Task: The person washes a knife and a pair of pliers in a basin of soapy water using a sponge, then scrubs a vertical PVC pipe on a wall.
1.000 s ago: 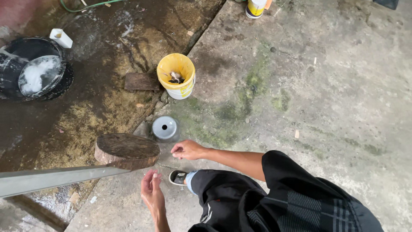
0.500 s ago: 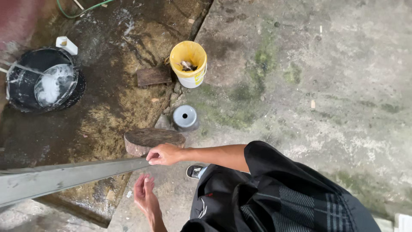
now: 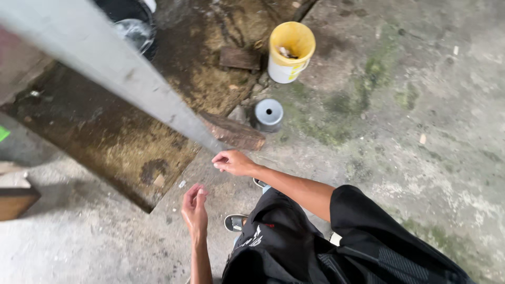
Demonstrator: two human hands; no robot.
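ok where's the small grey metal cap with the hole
In the head view, the small grey metal cap sits upper centre on concrete, just right of the wooden log slab, below the yellow bucket.

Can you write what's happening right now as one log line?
right hand: at tip of long grey metal bar, grip unclear | left hand: empty, loosely curled | nearby: round wooden log slice, grey metal funnel, yellow plastic bucket

Right hand (image 3: 233, 162) extended forward, fingers curled loosely. Left hand (image 3: 194, 209) lower, fingertips pinched together, wrist bent.
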